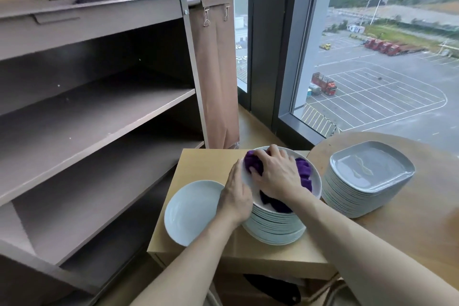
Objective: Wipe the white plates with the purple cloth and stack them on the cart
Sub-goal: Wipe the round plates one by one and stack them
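A tall stack of round white plates (274,225) stands on a small wooden table (198,159). The purple cloth (304,171) lies bunched on the top plate. My right hand (275,171) presses down on the cloth with its fingers curled into it. My left hand (236,196) holds the left rim of the top plate. One single white plate (191,211) lies flat on the table, left of the stack. The brown cart (99,117) with its bare shelves stands to the left.
A stack of grey squarish plates (367,179) sits on a round wooden table (422,218) at the right. A tan fabric bag (216,69) hangs on the cart's right side. Large windows run behind the tables. A dark object lies under the small table.
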A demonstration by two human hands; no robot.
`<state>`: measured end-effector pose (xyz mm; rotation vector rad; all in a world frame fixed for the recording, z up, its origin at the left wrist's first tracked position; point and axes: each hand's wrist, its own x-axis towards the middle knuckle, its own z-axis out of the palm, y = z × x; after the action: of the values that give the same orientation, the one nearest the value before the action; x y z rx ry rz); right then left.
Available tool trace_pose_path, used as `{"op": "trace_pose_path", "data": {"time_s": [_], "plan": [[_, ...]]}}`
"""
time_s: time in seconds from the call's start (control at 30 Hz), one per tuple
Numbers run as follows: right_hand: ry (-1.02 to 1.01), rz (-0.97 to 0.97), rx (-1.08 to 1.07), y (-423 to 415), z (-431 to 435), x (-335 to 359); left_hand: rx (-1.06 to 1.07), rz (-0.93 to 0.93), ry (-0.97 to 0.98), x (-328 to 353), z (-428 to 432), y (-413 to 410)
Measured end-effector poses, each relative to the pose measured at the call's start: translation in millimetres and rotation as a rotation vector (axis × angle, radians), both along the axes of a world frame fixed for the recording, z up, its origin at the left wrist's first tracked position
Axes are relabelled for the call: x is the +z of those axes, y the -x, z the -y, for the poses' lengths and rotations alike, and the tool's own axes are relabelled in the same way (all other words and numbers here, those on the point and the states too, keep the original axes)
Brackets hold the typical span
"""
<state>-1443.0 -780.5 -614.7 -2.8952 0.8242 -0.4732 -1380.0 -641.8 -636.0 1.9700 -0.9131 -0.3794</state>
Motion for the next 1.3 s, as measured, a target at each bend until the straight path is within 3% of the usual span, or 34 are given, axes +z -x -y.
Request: {"op": "trace_pose_path", "data": {"time_s": [0.27, 0.4, 0.5, 0.57, 0.8, 1.0, 1.3], "plan": [[0.255, -0.308, 0.016, 24.0, 58.2, 23.0, 0.034, 0.01, -0.048, -7.4, 5.9, -1.7], [0.205, -0.417, 0.077, 51.1, 60.3, 37.4, 0.054, -0.011, -0.022, -10.9, 8.9, -0.7], [0.011, -0.429, 0.102, 72.2, 45.7, 43.6, 0.062, -0.035, 0.003, -9.9, 9.1, 1.5], [-0.106, -0.415, 0.141, 82.1, 29.0, 45.5, 0.063, -0.045, 0.018, -7.8, 8.8, 4.4], [-0.221, -0.37, 0.207, 70.2, -18.8, 52.8, 0.038, -0.176, 0.026, 13.1, 2.7, 6.9], [-0.417, -0.173, 0.164, 46.6, -30.6, 39.0, 0.048, -0.221, 0.057, 19.2, 1.5, 11.4], [-0.093, 0.083, 0.18, 15.2, -17.3, 5.0, 0.118, -0.281, 0.176, 9.1, 6.1, 14.5]]}}
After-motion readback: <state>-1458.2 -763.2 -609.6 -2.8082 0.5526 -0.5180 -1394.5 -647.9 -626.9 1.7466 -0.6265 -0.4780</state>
